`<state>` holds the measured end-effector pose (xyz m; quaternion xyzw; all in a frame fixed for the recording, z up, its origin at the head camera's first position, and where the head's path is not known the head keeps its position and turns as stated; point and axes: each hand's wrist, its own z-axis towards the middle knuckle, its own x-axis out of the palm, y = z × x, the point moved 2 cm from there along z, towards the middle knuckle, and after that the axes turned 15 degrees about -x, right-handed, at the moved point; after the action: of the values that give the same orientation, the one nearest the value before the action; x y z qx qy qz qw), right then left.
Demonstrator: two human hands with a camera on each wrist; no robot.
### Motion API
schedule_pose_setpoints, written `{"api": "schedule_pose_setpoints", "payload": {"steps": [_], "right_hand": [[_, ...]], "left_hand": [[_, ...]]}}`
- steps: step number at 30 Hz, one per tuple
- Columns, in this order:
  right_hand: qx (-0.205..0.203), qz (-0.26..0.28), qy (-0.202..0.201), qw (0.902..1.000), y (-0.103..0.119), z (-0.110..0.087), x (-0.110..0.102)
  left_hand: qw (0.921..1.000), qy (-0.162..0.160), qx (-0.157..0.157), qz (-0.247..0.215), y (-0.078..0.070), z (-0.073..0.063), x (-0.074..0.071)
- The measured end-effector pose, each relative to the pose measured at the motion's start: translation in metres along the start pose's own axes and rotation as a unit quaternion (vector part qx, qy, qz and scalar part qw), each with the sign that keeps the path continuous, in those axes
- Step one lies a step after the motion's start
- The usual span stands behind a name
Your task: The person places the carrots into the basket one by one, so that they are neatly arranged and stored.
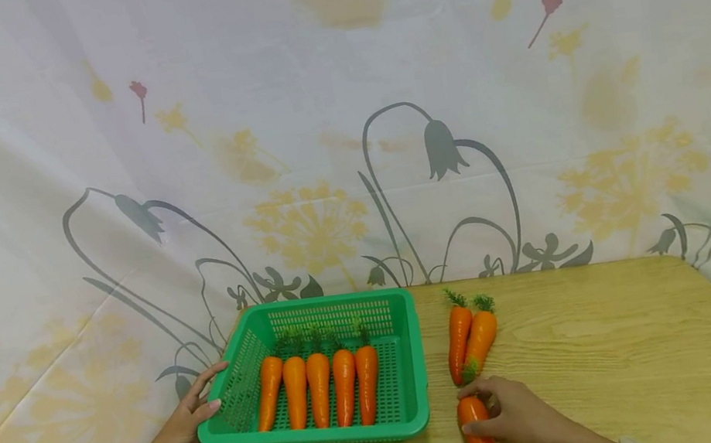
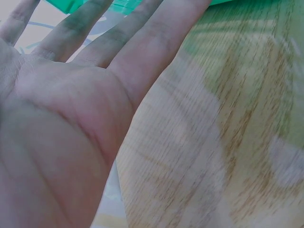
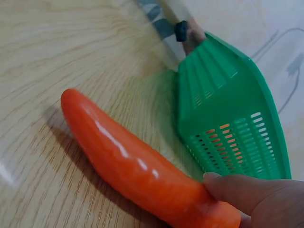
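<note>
A green plastic basket stands on the table with several orange carrots lying side by side in it, leafy tops toward the back. My left hand is at the basket's left side, its fingers and thumb against the rim; in the left wrist view the fingers look extended. Right of the basket, my right hand pinches a carrot near its leafy end between thumb and fingers. The right wrist view shows this carrot on or just above the wood, tip pointing away from the thumb.
Two more carrots lie together on the table behind my right hand, close to the basket's right side. The wooden table stretches to the right. A white curtain with printed flowers hangs behind it.
</note>
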<state>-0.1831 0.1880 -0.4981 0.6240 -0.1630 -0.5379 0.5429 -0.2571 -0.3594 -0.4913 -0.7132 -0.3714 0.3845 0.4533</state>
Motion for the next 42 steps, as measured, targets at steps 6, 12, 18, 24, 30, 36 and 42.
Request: {"api": "schedule_pose_setpoints", "payload": {"steps": [6,12,18,24,30,36,42], "right_hand": [[0.031,0.027,-0.023,0.9989,0.003,-0.001,-0.003],[0.046,0.009,-0.038,0.9982,0.003,-0.003,-0.009],[0.048,0.03,-0.063,0.9964,0.006,0.001,-0.018],[0.039,0.107,-0.085,0.9899,0.016,0.009,-0.032],[0.026,0.119,-0.096,0.9878,0.025,0.02,-0.043],[0.011,0.111,-0.102,0.9884,0.036,0.036,-0.048],[0.003,0.104,-0.101,0.9894,0.044,0.054,-0.043]], "left_hand": [[0.9999,0.008,0.011,-0.001,-0.002,0.0,0.0],[0.9998,0.012,0.007,-0.011,-0.002,-0.001,0.001],[1.0,0.006,0.003,0.0,-0.001,-0.003,0.0],[0.9999,0.008,-0.004,-0.009,0.0,-0.001,-0.001],[0.9999,0.011,-0.001,-0.008,0.0,0.001,-0.002],[1.0,0.006,0.001,0.001,0.001,0.001,-0.002],[0.9999,0.009,0.006,-0.002,0.001,0.001,-0.002]]}}
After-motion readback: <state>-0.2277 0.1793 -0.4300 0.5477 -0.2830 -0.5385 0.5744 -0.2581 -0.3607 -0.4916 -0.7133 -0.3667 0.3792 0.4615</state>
